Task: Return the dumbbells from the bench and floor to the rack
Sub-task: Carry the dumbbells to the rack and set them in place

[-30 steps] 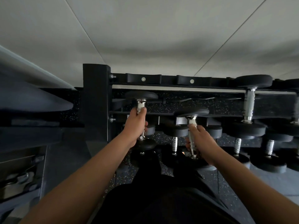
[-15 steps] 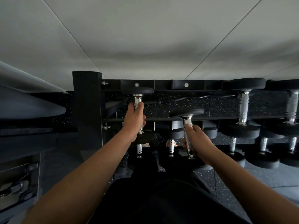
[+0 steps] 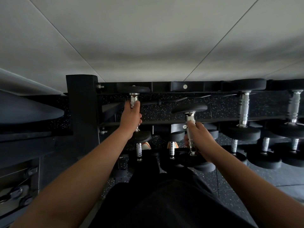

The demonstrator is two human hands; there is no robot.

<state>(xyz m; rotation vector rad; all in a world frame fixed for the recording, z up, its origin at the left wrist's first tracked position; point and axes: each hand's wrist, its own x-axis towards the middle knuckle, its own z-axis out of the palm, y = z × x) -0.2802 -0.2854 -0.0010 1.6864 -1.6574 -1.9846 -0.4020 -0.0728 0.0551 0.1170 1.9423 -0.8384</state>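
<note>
Both dumbbells have risen toward the rack (image 3: 82,104): left hand (image 3: 130,118) grips the left dumbbell (image 3: 134,99) at the rack's top tier, right hand (image 3: 199,142) grips the right dumbbell (image 3: 190,120) lower, so seating looks close.

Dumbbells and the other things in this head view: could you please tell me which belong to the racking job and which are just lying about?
In the job:
left hand gripping left dumbbell
right hand gripping right dumbbell
rack

Just there:
racked dumbbells
curl bar
shoes
</note>
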